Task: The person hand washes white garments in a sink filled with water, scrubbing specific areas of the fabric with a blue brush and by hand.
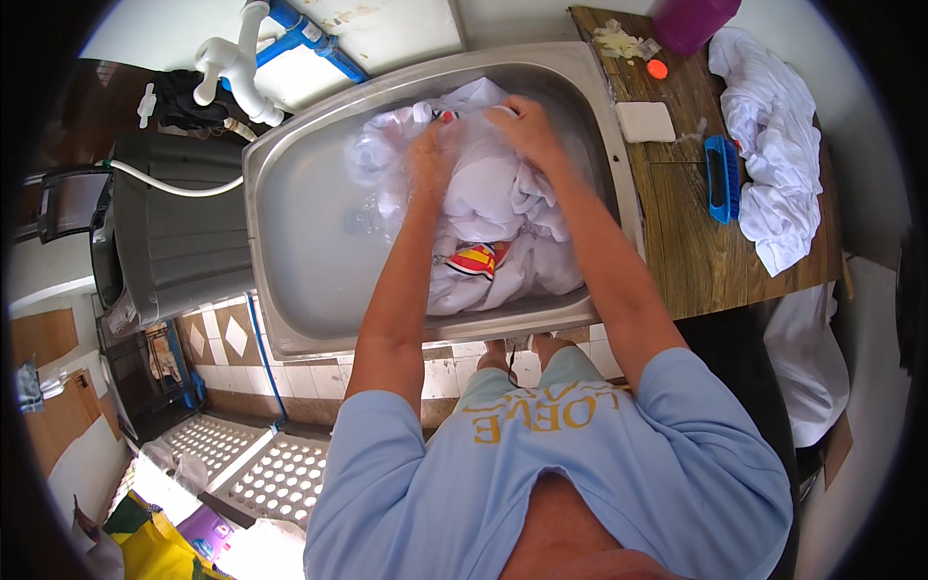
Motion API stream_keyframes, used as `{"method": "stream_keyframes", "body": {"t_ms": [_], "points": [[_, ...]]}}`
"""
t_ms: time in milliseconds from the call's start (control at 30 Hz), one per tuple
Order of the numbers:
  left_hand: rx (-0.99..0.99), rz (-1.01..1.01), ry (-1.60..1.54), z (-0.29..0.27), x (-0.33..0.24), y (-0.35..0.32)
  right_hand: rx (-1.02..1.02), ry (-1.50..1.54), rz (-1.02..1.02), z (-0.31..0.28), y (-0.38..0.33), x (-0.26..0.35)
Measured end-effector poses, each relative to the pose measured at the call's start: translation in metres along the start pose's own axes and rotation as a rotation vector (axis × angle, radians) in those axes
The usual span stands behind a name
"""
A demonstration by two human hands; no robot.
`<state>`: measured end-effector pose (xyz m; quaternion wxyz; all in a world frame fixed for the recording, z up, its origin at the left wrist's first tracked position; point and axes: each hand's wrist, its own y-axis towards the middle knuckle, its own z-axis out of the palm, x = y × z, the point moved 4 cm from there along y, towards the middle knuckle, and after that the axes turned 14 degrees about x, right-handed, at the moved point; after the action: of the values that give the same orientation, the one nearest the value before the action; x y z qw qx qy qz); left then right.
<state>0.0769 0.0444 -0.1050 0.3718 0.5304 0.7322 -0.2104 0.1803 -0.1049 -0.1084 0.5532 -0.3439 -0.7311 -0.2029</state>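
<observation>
A metal sink holds cloudy water and a heap of wet white cloth, which bulges up above the surface. Part of the heap bears a red, yellow and black print; whether it is one garment or more I cannot tell. My left hand is closed on the cloth at the heap's left side, its fingers partly under splashing water. At the far edge of the heap, my right hand grips a fold of the same cloth with bent fingers.
On the wooden counter at the right are a white bar of soap, a blue scrub brush, an orange cap, a purple container and bunched white cloth. A white tap stands behind the sink's left corner.
</observation>
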Motion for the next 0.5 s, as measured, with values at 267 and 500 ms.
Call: {"method": "stream_keyframes", "body": {"t_ms": [267, 500], "points": [[0.239, 0.039, -0.873, -0.009, -0.029, 0.026, -0.290, 1.254, 0.271, 0.020, -0.035, 0.048], [0.040, 0.530, 0.029, 0.039, -0.101, 0.044, -0.138, 0.781, 0.291, 0.014, -0.046, 0.014]]}}
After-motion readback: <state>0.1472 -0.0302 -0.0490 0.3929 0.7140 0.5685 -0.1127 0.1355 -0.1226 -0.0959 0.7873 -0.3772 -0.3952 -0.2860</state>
